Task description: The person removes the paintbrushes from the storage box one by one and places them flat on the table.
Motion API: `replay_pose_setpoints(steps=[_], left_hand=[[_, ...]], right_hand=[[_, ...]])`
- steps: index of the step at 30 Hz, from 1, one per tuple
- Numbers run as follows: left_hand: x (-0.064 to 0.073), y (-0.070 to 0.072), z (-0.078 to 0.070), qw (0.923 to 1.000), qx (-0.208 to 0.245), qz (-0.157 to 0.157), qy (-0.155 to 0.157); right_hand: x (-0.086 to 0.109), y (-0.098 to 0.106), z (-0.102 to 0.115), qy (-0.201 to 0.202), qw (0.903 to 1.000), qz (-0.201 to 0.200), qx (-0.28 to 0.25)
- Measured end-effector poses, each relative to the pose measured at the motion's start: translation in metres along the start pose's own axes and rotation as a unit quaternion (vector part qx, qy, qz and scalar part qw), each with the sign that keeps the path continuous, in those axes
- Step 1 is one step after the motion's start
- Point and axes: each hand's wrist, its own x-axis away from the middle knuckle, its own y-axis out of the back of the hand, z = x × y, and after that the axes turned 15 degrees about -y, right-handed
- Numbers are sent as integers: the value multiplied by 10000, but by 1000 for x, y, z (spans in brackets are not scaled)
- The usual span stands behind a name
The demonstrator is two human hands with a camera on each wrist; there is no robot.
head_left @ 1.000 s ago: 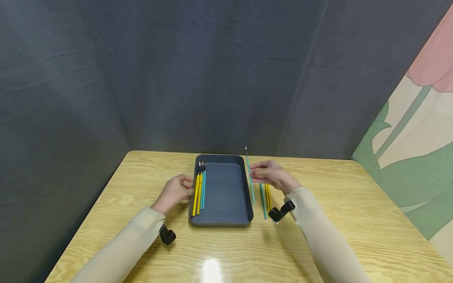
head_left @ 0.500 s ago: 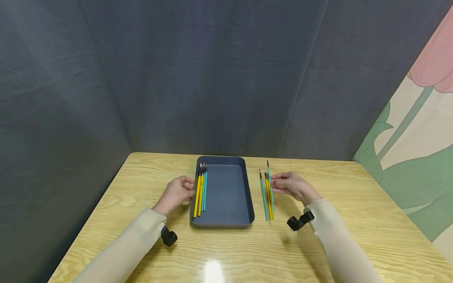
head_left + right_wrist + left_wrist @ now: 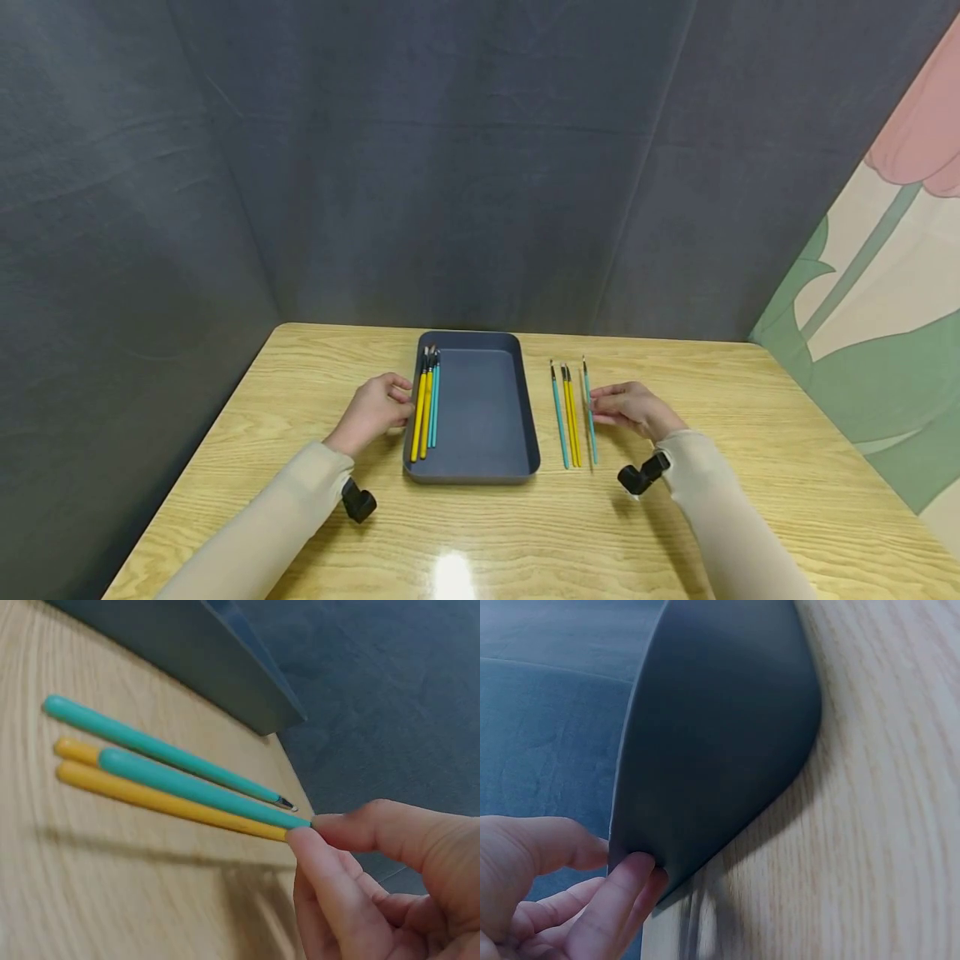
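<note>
A dark grey rectangular tray [image 3: 483, 408] stands on the table. My left hand [image 3: 372, 410] holds its left rim, the thumb at the edge and the fingers [image 3: 613, 904] against the outer wall. Inside, along the left wall, lie yellow paintbrushes [image 3: 417, 417] and turquoise ones [image 3: 434, 408]. To the right of the tray my right hand [image 3: 633, 407] pinches a turquoise paintbrush [image 3: 199, 789] between thumb and fingers. That brush hangs just over the table, bristles pointing away, its shadow below. Left of it lie another turquoise paintbrush [image 3: 560, 421] and two yellow paintbrushes [image 3: 572, 425].
The light wooden table [image 3: 675, 533] backs onto a dark grey cloth [image 3: 420, 167], which also runs along the left side. At the right hangs a flower-patterned cloth [image 3: 892, 333]. Each wrist carries a small black camera mount [image 3: 642, 475].
My right hand has carried the turquoise paintbrush rightward from beside the tray, past the loose brushes, and lowered it at their right. The left hand stays at the tray's rim.
</note>
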Motion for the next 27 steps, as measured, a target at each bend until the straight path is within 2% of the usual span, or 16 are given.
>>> replay_pose_setpoints(steps=[15,27], left_hand=[[0,0,-2,10000,-33,-8,48],[0,0,-2,10000,-73,-10,-17]], right_hand=[[-17,-5,-1,-282,9986,-277,349],[-19,-9,4,-430,9948,-611,694]])
